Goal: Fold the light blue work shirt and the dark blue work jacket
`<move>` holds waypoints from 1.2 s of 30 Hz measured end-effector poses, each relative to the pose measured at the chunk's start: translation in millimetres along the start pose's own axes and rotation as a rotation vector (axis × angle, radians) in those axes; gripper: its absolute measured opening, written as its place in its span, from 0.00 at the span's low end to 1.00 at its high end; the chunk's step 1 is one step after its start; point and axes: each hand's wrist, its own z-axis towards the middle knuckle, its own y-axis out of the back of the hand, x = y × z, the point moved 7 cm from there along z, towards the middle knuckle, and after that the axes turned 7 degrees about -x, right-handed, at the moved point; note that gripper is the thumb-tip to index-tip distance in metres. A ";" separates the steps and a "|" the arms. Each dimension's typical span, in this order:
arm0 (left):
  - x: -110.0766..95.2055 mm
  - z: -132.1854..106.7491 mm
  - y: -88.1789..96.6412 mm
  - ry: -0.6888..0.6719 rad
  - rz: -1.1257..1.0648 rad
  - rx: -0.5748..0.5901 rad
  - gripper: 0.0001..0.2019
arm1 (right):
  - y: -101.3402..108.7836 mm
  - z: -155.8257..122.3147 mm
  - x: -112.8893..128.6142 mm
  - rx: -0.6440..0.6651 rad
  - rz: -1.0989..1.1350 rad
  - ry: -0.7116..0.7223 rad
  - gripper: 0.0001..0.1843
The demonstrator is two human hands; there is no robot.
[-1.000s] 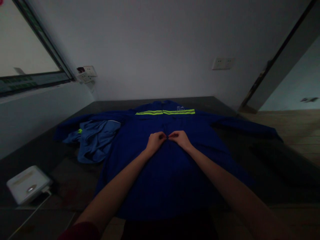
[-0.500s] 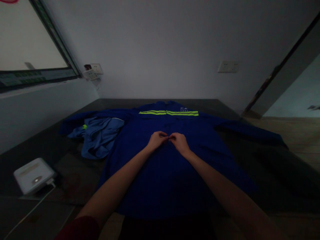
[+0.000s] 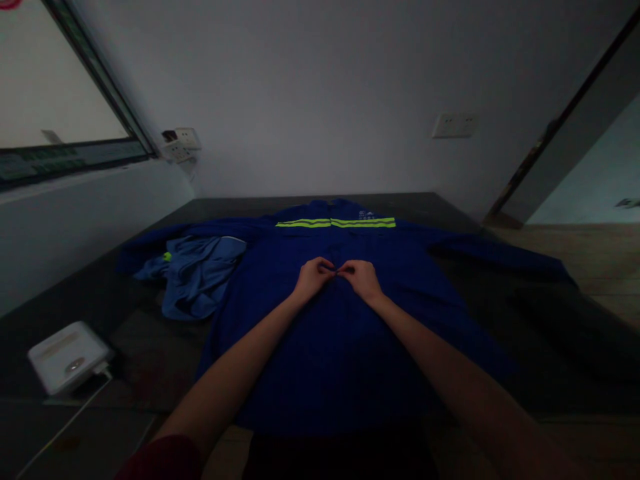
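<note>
A dark blue work jacket (image 3: 330, 347) with yellow-green reflective stripes lies spread flat on a dark table (image 3: 150, 373), its sleeves stretched out to both sides. My left hand (image 3: 311, 278) and my right hand (image 3: 362, 279) meet at the middle of the jacket's front. Both are closed in a pinch on the fabric at the front closure. Their fingertips almost touch. What lies between the fingertips is too small and dark to make out.
A lighter blue garment (image 3: 197, 275) lies crumpled on the jacket's left sleeve. A white box with a cable (image 3: 67, 357) sits near the table's left front edge. Wall sockets (image 3: 181, 143) hang by a window at the left. A doorway opens at the right.
The hands stay pinched together at the jacket's middle, shifting only slightly. The view has wobbled a little.
</note>
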 end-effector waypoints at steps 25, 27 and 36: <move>1.8 1.3 -8.7 -0.136 0.181 -0.020 0.10 | 0.6 7.1 8.1 0.046 -0.155 0.084 0.05; 2.7 2.3 -8.4 -0.146 0.180 -0.024 0.10 | 2.8 7.0 11.0 0.039 -0.180 0.118 0.05; 2.7 1.0 -8.5 -0.101 0.193 -0.005 0.09 | 5.4 11.4 -0.4 0.033 -0.041 0.031 0.04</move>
